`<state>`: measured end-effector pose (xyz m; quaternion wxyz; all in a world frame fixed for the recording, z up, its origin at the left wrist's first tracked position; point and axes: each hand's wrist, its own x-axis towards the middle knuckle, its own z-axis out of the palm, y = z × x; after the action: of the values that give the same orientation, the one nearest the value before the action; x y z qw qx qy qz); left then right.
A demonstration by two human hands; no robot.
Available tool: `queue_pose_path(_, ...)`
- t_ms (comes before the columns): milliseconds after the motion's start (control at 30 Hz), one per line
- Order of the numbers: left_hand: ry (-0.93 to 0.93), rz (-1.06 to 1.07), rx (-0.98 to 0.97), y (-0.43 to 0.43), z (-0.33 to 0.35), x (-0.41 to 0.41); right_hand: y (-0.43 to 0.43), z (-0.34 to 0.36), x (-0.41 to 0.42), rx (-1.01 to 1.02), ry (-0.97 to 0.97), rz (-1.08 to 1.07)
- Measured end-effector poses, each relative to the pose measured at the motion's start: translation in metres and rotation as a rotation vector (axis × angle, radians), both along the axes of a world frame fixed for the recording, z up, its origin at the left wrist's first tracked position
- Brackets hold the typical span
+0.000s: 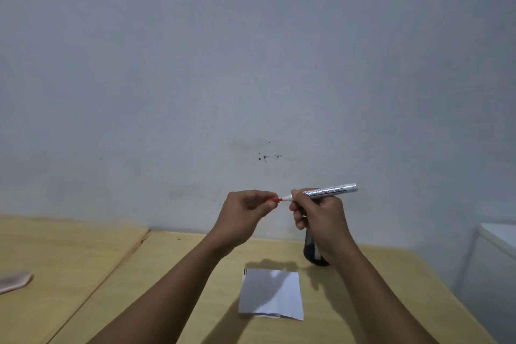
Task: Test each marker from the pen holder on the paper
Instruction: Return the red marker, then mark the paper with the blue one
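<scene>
My right hand (pixel 317 213) grips a white board marker (pixel 332 191), held level above the table with its tip pointing left. My left hand (pixel 245 209) pinches the marker's red cap (pixel 275 199) right at the tip; a short red neck shows between cap and barrel. A small white sheet of paper (pixel 272 294) lies flat on the wooden table (pixel 178 274) below my hands, shaded by them. The dark pen holder (pixel 312 253) stands behind the paper, mostly hidden by my right wrist.
A pale wall rises right behind the table. A seam splits the tabletop at left, where a flat pinkish object (pixel 15 282) lies near the edge. A white cabinet (pixel 497 234) stands at the right.
</scene>
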<state>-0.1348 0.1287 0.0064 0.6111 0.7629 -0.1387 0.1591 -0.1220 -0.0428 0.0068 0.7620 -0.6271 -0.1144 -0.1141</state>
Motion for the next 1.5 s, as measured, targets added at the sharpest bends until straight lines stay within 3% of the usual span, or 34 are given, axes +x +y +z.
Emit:
queue_pose_path(367, -0.146, -0.117, 0.168, -0.030, 0.048, -0.031, -0.032, 0.049, -0.044, -0.139, -0.126, 0.059)
queue_pose_path(533, -0.183, -0.109, 0.110, -0.036, 0.062, -0.043, -0.031, 0.061, -0.053, -0.196, -0.146, -0.021)
queue_pose_path(767, -0.166, -0.022, 0.060, -0.033, 0.072, -0.045, -0.028, 0.070, -0.058, 0.136, -0.091, 0.019)
queue_pose_path(933, -0.132, -0.033, -0.043, -0.027, 0.072, -0.044, -0.032, 0.074, -0.059, 0.179, -0.099, 0.094)
queue_pose_path(1133, -0.054, -0.030, -0.127, -0.023, 0.076, -0.041, -0.038, 0.075, -0.056, 0.370, -0.068, 0.227)
queue_pose_path(1400, 0.026, -0.093, -0.155, -0.018, 0.080, -0.040, -0.048, 0.073, -0.047, 0.323, -0.105, 0.279)
queue_pose_path(1500, -0.056, -0.089, -0.144, -0.020, 0.078, -0.037, -0.047, 0.070, -0.044, 0.314, -0.110, 0.257)
